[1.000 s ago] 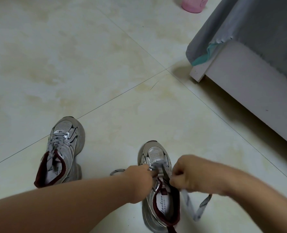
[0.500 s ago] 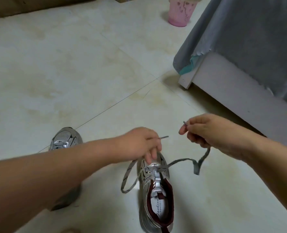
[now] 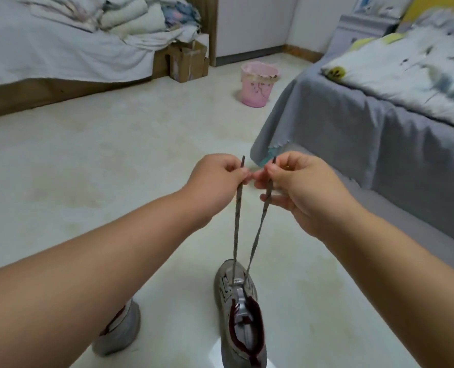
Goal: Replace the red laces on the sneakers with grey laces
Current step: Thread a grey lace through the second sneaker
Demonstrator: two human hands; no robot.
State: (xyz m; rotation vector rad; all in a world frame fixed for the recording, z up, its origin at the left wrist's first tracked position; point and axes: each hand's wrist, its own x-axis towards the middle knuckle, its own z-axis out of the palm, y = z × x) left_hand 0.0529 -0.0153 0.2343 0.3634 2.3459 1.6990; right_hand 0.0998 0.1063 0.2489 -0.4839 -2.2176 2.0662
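Room: a bedroom with a pale tiled floor (image 3: 93, 160); a bed (image 3: 396, 123) under a grey sheet at right, a pink bin (image 3: 257, 85) far off, a cardboard box (image 3: 187, 59) beyond it at far left.
Left fingers: curled, thumb and forefinger pinching one end of the lace (image 3: 236, 224) just below its dark tip.
Right fingers: curled the same way, pinching the other end just below its tip.
Hands: left hand (image 3: 216, 181) and right hand (image 3: 297, 187) raised side by side, nearly touching, well above the shoe.
Lace: grey, flat, woven; both halves run taut down to the eyelets nearest the toe, tips about level.
Shoe: a grey sneaker (image 3: 240, 314) with dark red lining, on the floor near centre, toe pointing away; only the front eyelets appear threaded.
Other shoe: near left, mostly hidden behind the left forearm (image 3: 87, 274); its lacing cannot be seen.
Handling: the lace looks soft, light and limp, so it holds a line only under tension; its stiff tips are probably the best grip for feeding eyelets.
Risk: the sneaker seems light, so a hard upward pull may lift or tip it.
Progress: early on this shoe, judging by the open upper eyelets.
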